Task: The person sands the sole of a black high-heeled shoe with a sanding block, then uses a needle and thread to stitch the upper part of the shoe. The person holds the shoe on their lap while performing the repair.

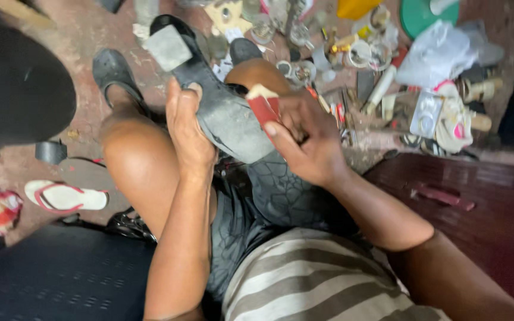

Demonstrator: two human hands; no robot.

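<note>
Cluttered floor [120,35] — shoe [221,113], sandpaper [264,107]

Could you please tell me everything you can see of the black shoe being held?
The black shoe is a block-heeled one, held sole-up over the knees. Its grey sole looks worn and scuffed, and the square grey heel tip points away. The left hand grips its middle; the right hand presses a folded red abrasive sheet against the sole's front.

The person wears a shirt [316,279] with broad grey and cream stripes and dark grey shorts [269,196] printed with a fine cracked-line pattern. Both forearms and knees are bare, and dark sandals [111,71] cover the feet.
</note>
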